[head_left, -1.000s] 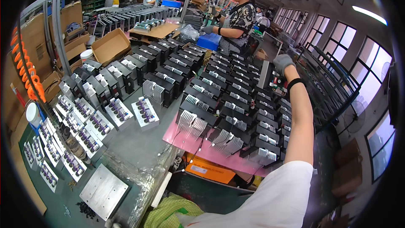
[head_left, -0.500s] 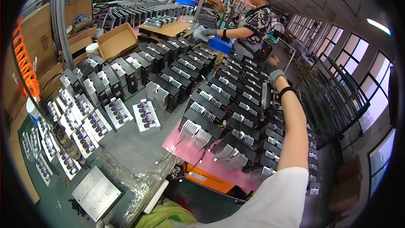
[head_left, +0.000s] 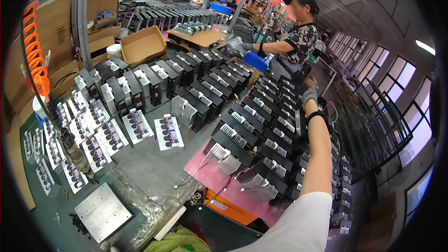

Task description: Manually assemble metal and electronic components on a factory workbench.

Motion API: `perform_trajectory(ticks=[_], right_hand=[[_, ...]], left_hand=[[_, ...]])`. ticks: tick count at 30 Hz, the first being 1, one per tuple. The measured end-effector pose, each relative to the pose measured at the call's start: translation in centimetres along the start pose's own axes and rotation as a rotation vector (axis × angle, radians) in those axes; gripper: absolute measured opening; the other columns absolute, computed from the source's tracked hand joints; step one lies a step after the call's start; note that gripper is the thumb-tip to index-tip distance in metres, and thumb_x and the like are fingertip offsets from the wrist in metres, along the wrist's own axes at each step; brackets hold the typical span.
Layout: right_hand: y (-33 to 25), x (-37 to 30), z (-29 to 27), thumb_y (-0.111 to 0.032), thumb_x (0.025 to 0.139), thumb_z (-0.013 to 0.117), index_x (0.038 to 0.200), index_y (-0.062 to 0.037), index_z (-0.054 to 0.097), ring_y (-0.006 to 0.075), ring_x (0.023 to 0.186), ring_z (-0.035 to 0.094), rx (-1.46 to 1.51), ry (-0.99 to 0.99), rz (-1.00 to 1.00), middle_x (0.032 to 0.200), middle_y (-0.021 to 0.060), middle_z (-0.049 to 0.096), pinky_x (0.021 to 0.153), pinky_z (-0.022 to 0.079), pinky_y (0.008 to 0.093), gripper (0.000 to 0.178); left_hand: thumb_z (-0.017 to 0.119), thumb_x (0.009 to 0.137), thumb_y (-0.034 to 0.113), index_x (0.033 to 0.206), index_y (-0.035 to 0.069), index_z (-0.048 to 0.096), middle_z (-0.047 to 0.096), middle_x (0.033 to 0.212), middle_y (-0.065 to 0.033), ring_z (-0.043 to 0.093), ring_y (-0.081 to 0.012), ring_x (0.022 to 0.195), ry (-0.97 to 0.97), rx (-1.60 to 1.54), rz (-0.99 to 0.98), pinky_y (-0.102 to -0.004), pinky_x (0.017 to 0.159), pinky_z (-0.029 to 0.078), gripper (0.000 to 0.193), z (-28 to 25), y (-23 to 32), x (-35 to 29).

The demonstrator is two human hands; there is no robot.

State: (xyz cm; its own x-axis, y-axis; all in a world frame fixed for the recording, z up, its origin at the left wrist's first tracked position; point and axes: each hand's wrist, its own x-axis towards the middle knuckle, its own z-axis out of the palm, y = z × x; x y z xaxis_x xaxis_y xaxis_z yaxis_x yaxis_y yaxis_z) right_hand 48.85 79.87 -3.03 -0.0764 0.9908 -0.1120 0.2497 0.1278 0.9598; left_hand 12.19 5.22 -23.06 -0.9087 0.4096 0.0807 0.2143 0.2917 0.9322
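Note:
My right arm reaches far forward over rows of black units with silver finned heatsinks [head_left: 224,154]. At its end my right hand [head_left: 309,96], in a grey glove with a black wristband, is beside a unit with a silver side plate [head_left: 297,122]. Its fingers point away from me and are mostly hidden, so I cannot tell whether it grips anything. Only gloved fingertips of my left hand [head_left: 106,246] show at the lower edge, close to a flat silver metal plate with small holes [head_left: 103,212].
White blocks bearing purple parts [head_left: 169,132] stand on the left bench. A hanging driver tool [head_left: 77,156] on an orange coiled hose [head_left: 35,51] is at left. Beyond are an open cardboard box [head_left: 142,46], a co-worker [head_left: 298,37] and, right, a black frame rack [head_left: 382,116].
The view has shifted, so the bench things sit farther right and lower. My right hand has moved slightly, its arm now straighter. My left fingertips remain beside the silver plate.

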Motion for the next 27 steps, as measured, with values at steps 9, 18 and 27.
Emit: perform_trajectory(ticks=[9, 18, 27], right_hand=[[3.6, -6.8, -4.4, -0.044, 0.055, 0.08, 0.118, -0.0172, 0.061, 0.0277, 0.11, 0.059, 0.423, 0.093, -0.046, 0.112, 0.0081, 0.066, 0.089, 0.042, 0.0473, 0.071], [3.4, -12.1, -5.5, -0.04, 0.064, 0.077, 0.13, -0.014, 0.048, 0.0284, 0.124, 0.043, 0.661, 0.282, 0.162, 0.13, 0.0126, 0.048, 0.097, 0.037, 0.045, 0.077], [4.6, -20.1, -11.5, -0.033, 0.076, 0.066, 0.112, -0.0075, 0.057, 0.0326, 0.097, 0.057, 1.005, 0.91, -0.095, 0.102, 0.0142, 0.06, 0.082, 0.044, 0.042, 0.045]], left_hand=[[0.062, 0.088, 0.011, 0.117, -0.001, 0.059, 0.064, 0.104, -0.0106, 0.058, -0.0144, 0.082, -0.013, 0.248, 0.182, -0.0251, 0.067, 0.045, 0.032, -0.6, -1.4, 0.6], [0.06, 0.09, 0.013, 0.116, -0.002, 0.059, 0.064, 0.104, -0.0124, 0.06, -0.019, 0.088, -0.052, 0.225, 0.176, -0.0296, 0.076, 0.048, 0.03, 0.1, 1.1, 0.9], [0.059, 0.091, 0.012, 0.117, -0.001, 0.056, 0.062, 0.101, -0.0107, 0.057, -0.0156, 0.086, -0.004, 0.202, 0.231, -0.0264, 0.079, 0.047, 0.029, -0.1, 1.1, 0.2]])
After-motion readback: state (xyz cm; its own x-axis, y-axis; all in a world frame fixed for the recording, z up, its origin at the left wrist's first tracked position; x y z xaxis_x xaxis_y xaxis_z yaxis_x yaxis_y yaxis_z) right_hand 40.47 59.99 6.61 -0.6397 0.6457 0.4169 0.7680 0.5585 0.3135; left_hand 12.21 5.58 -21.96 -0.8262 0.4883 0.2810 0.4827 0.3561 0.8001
